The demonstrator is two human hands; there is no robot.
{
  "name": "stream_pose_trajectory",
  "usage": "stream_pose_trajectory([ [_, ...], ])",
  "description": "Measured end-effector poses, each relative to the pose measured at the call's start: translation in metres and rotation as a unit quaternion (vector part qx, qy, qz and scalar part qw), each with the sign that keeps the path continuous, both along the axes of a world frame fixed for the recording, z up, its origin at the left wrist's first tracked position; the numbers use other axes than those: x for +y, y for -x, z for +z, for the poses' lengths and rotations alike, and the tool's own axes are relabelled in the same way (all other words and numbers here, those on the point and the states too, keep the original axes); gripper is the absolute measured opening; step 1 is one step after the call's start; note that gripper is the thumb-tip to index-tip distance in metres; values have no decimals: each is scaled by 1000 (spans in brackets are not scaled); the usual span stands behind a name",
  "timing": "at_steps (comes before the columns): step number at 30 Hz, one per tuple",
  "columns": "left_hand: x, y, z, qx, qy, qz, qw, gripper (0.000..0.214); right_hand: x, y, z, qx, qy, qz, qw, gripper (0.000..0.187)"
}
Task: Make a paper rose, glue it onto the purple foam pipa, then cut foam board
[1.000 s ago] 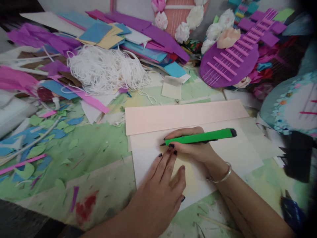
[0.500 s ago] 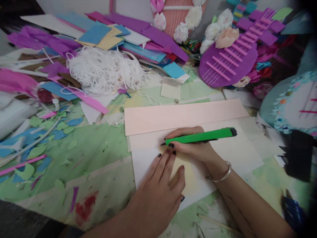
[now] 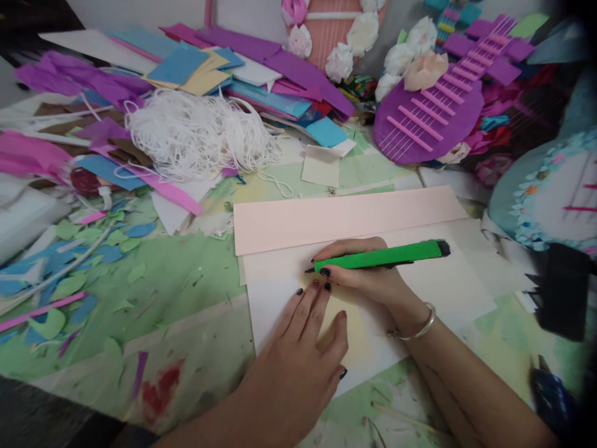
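Observation:
My right hand (image 3: 368,274) is closed around a green utility knife (image 3: 387,256), its dark tip touching a white sheet (image 3: 443,286) near the sheet's left part. My left hand (image 3: 303,354) lies flat with fingers stretched out, pressing a pale yellow piece (image 3: 354,336) onto the white sheet just below the knife tip. A pale pink sheet (image 3: 345,218) lies directly beyond both hands, overlapping the white sheet's far edge. A silver bangle sits on my right wrist.
A tangle of white string (image 3: 196,134) lies at the back left among purple, blue and yellow sheets (image 3: 261,68). A purple guitar-shaped craft (image 3: 429,118) with paper flowers stands at the back right. Green and blue scraps (image 3: 69,274) litter the left. A black object (image 3: 562,292) sits right.

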State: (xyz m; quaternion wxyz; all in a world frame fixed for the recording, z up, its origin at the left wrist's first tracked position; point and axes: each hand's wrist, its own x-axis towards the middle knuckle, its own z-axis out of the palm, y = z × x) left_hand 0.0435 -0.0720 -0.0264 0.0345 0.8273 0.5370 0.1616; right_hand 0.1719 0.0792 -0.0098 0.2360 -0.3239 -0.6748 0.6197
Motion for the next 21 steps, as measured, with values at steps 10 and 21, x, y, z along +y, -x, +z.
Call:
stream_pose_trajectory([
  [10, 0, 0, 0, 1, -1, -1, 1000, 44, 0, -1, 5, -3, -4, -11, 1000, 16],
  [21, 1, 1, -1, 8, 7, -12, 1000, 44, 1, -6, 4, -2, -10, -19, 1000, 15],
])
